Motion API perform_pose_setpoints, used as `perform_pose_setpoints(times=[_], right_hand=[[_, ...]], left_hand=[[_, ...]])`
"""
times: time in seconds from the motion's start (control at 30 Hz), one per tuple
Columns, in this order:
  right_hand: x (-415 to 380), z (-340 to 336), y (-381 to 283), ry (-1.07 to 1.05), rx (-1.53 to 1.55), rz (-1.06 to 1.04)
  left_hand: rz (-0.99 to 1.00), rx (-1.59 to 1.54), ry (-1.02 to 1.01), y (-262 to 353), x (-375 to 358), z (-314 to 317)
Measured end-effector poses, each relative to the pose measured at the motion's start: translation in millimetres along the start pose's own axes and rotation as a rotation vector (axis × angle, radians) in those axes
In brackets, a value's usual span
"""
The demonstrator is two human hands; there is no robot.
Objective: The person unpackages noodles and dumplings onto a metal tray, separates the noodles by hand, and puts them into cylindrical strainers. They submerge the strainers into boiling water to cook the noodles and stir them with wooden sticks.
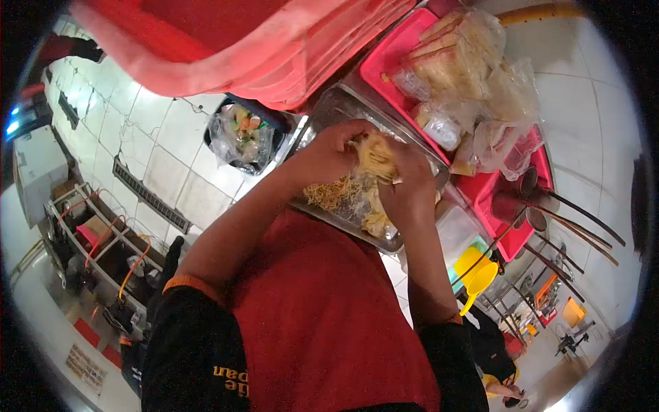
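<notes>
head view: a pale yellow noodle bundle (377,158) is held up between both hands, over a metal tray (331,110). its left side is gripped by the left hand (336,147), fingers curled in against the strands; its right side is pinched by the right hand (410,175), thumb set near the lower edge. the hands are kept just apart, gap filled by the bundle; finger contact on the hidden side cannot be told. thin brownish noodles (329,194) are heaped in the tray, just below the left hand. more pale yellow strands (376,221) are laid in the tray under the bundle, beside the right wrist.

a pink bin (374,65) is set by the tray at upper right, loaded with plastic bags (473,82). a big red crate (206,72) is seen at top left. a black tub (276,134) with bagged contents is placed left of the tray, tiled floor (147,123) seen around it. a yellow scoop (477,275) and long-handled ladles (535,220) are located at right. a red apron (322,309) is worn. another person (491,350) is partly seen, lower right.
</notes>
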State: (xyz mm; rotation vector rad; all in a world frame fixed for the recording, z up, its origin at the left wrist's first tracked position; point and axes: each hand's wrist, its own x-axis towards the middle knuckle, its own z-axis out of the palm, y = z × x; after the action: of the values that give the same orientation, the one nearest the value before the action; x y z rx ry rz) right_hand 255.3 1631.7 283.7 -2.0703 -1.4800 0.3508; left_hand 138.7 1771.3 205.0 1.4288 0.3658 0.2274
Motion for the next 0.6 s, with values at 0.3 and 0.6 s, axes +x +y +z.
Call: perform_pose_setpoints(times=[0.3, 0.6], right_hand=[[10, 61, 27, -0.116, 0.018, -0.004], [17, 83, 18, 0.039, 0.165, 0.091]], left_hand=[[-0.026, 0.297, 0.235, -15, -11, -30], [-0.466, -0.658, 0.39, -37, 1, -23]])
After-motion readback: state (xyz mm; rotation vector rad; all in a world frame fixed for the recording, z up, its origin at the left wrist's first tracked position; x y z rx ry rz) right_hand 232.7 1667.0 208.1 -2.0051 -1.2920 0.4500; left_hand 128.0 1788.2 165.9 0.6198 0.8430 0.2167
